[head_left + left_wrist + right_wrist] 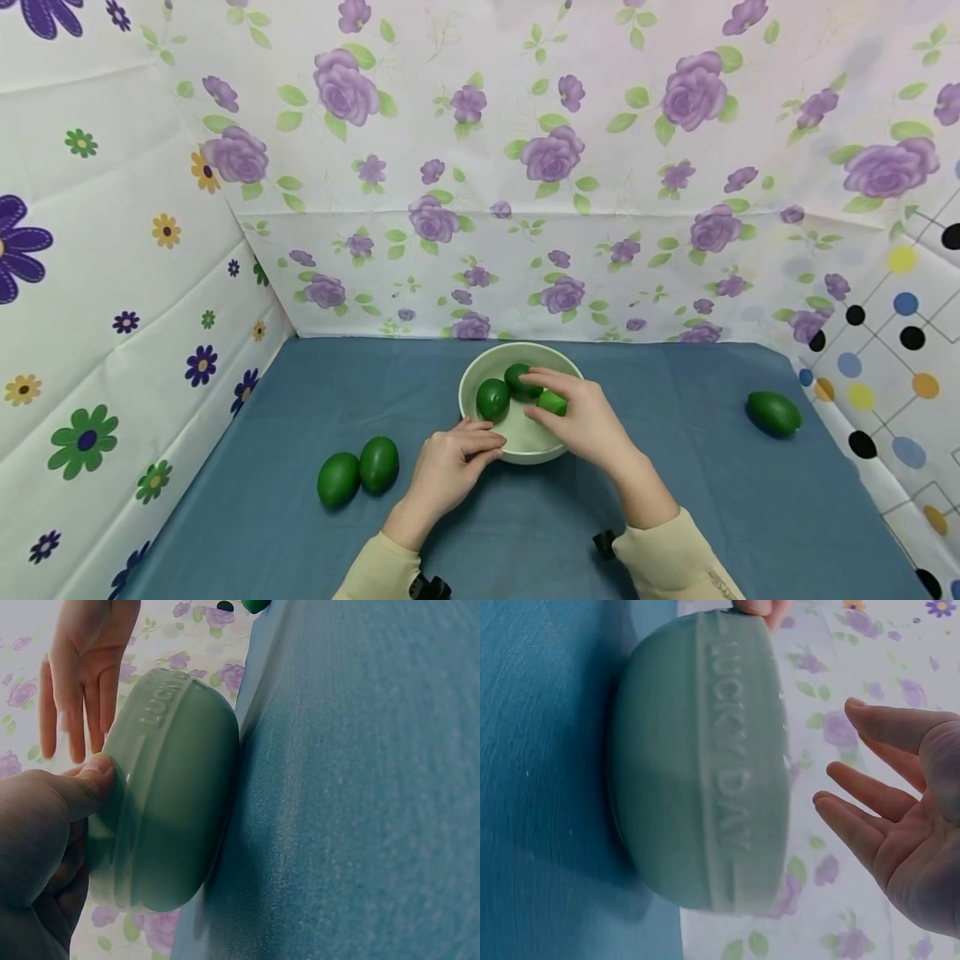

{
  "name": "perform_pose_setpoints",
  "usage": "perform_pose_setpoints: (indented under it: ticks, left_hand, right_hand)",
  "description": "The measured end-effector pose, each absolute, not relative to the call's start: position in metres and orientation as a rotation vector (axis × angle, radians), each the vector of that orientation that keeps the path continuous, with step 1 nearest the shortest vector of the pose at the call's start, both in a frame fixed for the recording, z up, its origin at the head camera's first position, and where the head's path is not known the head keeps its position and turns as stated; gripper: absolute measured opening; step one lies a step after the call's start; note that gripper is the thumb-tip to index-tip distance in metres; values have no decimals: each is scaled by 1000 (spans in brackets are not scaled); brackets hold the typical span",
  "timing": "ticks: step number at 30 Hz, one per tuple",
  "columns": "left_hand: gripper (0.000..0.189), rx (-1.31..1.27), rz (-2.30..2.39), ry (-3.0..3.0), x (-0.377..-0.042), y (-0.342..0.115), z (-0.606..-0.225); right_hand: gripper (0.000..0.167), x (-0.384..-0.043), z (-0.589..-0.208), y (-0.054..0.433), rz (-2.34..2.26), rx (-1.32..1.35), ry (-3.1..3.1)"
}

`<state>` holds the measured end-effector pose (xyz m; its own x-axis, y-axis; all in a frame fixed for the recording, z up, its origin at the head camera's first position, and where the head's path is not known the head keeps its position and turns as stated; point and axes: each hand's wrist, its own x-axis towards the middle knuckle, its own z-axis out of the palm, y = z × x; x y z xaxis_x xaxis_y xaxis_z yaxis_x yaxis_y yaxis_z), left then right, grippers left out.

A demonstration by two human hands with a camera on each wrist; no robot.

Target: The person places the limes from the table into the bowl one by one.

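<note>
A pale green bowl (528,457) with raised lettering on its side stands on the blue cloth. My left hand (452,463) grips its near left rim, with the thumb (96,776) against the outer wall. Inside lie two dark green, lime-like fruits, one at the left (492,399) and one farther back (518,379), and a brighter green piece (552,403). Over the bowl's right side is my right hand (588,417), thumb and fingers spread apart. In the right wrist view that hand (900,817) holds nothing and sits above the rim.
Two more dark green fruits, one (338,480) beside another (379,464), lie left of my left hand. A single green fruit (774,414) rests near the cloth's right edge. Flower-patterned sheets (487,250) stand as walls behind and at the sides.
</note>
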<state>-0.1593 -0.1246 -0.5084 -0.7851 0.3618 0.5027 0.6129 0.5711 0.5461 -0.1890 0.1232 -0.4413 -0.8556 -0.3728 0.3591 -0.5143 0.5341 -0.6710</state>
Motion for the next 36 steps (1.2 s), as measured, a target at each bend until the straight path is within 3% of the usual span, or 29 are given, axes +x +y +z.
perform_pose_setpoints:
  ticks: [23, 36]
  left_hand:
    - [16, -755, -1088, -2471, -157, -127, -508]
    - [16, -777, -1096, -2474, -158, -125, -508]
  right_hand:
    - [49, -160, -437, 200, 1200, 554, -2634]
    - [48, -154, -434, 218, 1164, 471, -2647]
